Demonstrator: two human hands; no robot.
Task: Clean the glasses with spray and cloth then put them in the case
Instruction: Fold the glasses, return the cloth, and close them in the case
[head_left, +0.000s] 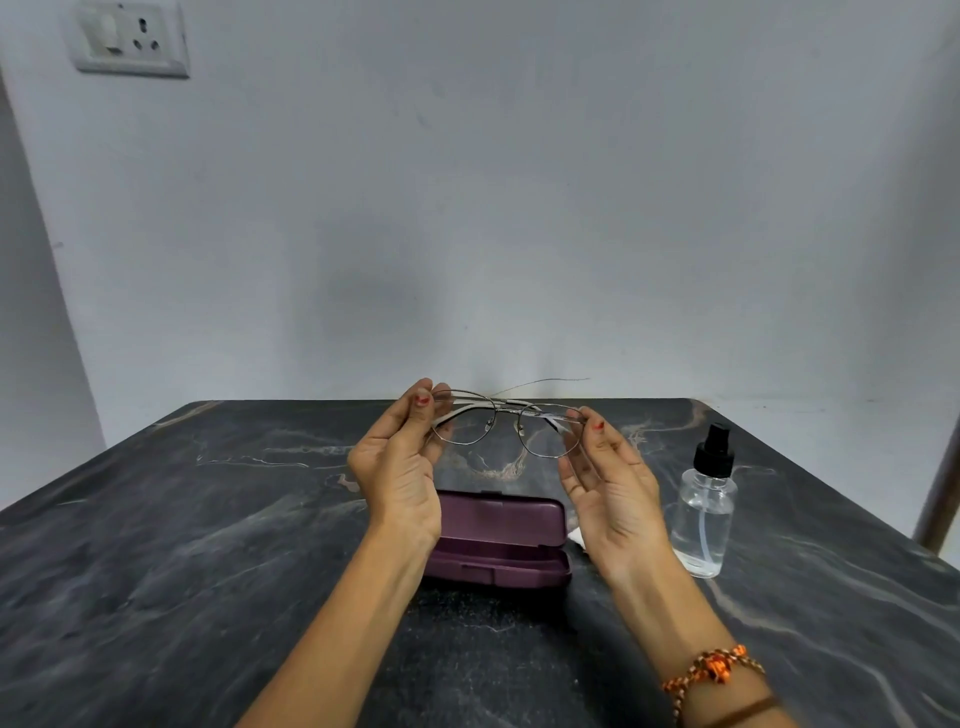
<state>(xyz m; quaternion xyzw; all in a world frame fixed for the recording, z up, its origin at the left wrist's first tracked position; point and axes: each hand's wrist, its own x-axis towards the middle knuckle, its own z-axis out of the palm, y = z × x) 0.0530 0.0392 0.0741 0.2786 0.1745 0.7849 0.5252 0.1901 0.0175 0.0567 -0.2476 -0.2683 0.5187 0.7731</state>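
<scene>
Both hands, left hand (397, 457) and right hand (608, 478), pinch the thin silver wire-framed glasses (506, 423) at the hinges: best fold gently over the open purple case (498, 540).

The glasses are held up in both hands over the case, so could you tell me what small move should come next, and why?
Probably lower the glasses into the open case. Both the left hand and right hand pinch the frame ends, one temple looks folded, and the case lies open directly below.
</scene>
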